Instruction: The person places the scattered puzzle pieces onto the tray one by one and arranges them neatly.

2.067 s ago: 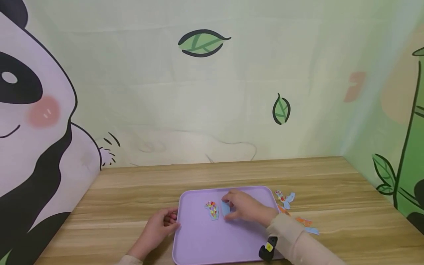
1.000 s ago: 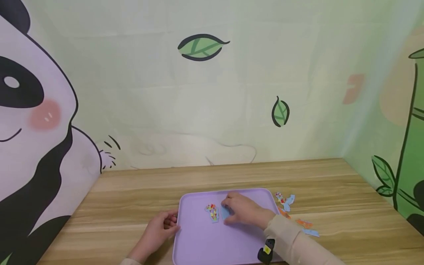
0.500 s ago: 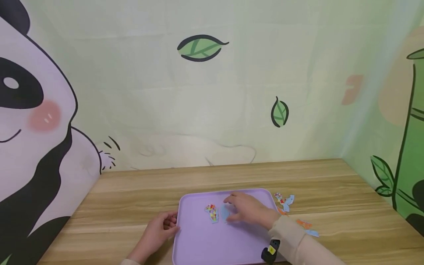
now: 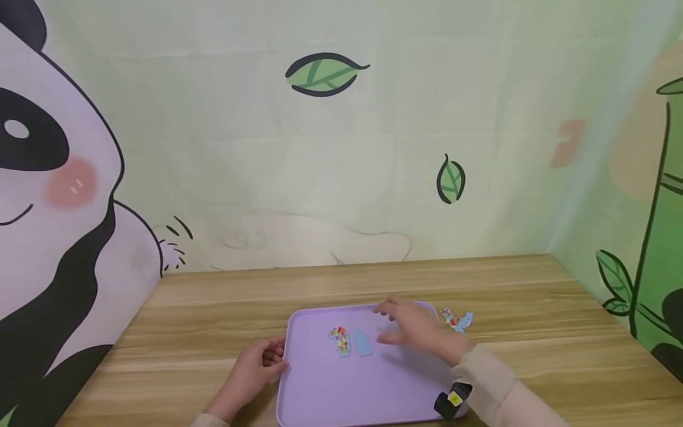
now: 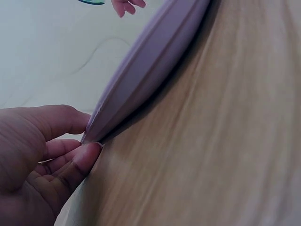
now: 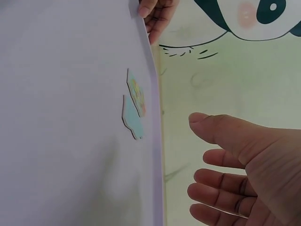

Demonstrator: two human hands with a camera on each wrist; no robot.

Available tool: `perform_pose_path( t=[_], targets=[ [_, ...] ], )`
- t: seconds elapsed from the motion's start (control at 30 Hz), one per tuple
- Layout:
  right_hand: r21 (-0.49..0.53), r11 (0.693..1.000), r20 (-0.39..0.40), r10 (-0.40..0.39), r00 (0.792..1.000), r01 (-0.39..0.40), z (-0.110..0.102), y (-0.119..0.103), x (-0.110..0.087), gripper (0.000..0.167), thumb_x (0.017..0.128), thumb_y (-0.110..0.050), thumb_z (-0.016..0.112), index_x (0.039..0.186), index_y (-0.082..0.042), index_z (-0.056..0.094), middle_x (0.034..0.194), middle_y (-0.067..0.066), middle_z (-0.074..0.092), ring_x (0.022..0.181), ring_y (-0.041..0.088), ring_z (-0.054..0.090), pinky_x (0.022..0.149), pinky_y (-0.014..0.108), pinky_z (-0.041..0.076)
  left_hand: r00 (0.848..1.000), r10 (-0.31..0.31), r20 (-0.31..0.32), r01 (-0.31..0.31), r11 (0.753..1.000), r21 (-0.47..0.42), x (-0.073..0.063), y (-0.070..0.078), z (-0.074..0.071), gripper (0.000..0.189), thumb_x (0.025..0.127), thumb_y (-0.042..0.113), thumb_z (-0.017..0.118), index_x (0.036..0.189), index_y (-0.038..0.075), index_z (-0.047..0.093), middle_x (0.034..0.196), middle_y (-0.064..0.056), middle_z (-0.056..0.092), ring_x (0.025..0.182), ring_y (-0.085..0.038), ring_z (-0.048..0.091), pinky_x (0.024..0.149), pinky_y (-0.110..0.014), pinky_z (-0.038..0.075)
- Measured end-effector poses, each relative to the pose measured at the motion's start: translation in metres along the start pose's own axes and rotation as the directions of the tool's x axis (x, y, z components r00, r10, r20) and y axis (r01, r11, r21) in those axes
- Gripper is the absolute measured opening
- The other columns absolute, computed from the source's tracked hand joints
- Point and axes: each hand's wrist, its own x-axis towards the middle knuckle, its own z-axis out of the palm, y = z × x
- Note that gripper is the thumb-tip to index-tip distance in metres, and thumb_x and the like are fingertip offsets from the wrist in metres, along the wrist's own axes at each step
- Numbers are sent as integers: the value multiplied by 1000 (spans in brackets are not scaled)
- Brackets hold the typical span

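Observation:
On the purple tray [image 4: 347,394] lie two thin flat cut-out pieces side by side. One is a mosaic-patterned piece [image 4: 341,341] in several bright colours; the plain light-blue piece [image 4: 363,343] is to its right. My right hand [image 4: 418,327] is over the tray's far right part, fingers apart and nothing in them. Its thumb and spread fingers also show in the right wrist view, to the side of both pieces. At the tray's left edge, my left hand [image 4: 256,369] pinches the rim; in the left wrist view its thumb [image 5: 88,157] and index finger meet there.
Beyond the tray's right edge, more cut-out pieces [image 4: 458,321], patterned and light blue, lie on the wooden table [image 4: 224,308]. My right sleeve [image 4: 507,385] covers the table area beside them. A printed cloth backdrop [image 4: 240,148] stands behind the table.
My right hand has let go of the light-blue piece and moved right and up, leaving it fully visible. The orange and blue pieces at right are now hidden by my arm. The left hand stays put.

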Motion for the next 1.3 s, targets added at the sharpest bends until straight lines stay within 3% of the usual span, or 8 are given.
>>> perform_pose_path(
  t=[0.27, 0.43, 0.63, 1.0, 1.3],
  targets=[
    [25, 999, -32, 20, 999, -19, -13, 12, -15, 47, 81, -26, 75, 120, -3, 62, 114, 8, 62, 96, 22, 62, 77, 32, 56, 997, -22, -76, 17, 998, -63, -2, 2, 4, 44, 73, -12, 72, 114, -14, 59, 100, -18, 64, 88, -22, 65, 78, -23, 59],
    [36, 999, -60, 19, 998, -17, -20, 21, -26, 47, 83, -24, 74, 121, -1, 61, 112, 11, 62, 95, 22, 61, 76, 30, 55, 996, -27, -88, 19, 995, -95, -1, 1, 6, 47, 72, -14, 71, 117, -15, 57, 105, -20, 61, 91, -26, 66, 81, -26, 59],
    [33, 999, -108, 22, 994, -18, -27, 31, -37, 45, 82, -23, 74, 118, 0, 62, 106, 11, 63, 91, 22, 61, 72, 28, 54, 996, -37, -81, 29, 995, -99, 2, -4, 4, 47, 73, -14, 71, 118, -15, 57, 105, -19, 60, 91, -24, 65, 79, -25, 59],
    [138, 980, -89, 159, 983, -146, -38, 42, -56, 44, 85, -23, 73, 123, -3, 61, 108, 7, 61, 95, 23, 60, 73, 28, 53, 996, -62, -62, 55, 993, -106, 4, -6, 6, 45, 75, -12, 71, 118, -12, 58, 103, -16, 63, 92, -19, 62, 79, -20, 57],
    [139, 987, -129, 104, 986, -86, -40, 54, -64, 43, 84, -23, 73, 120, -2, 62, 103, 8, 61, 91, 25, 62, 75, 36, 57, 997, -62, -51, 56, 992, -111, 4, -7, 7, 45, 75, -11, 71, 119, -11, 57, 102, -16, 64, 93, -20, 62, 79, -20, 57]
  ],
)
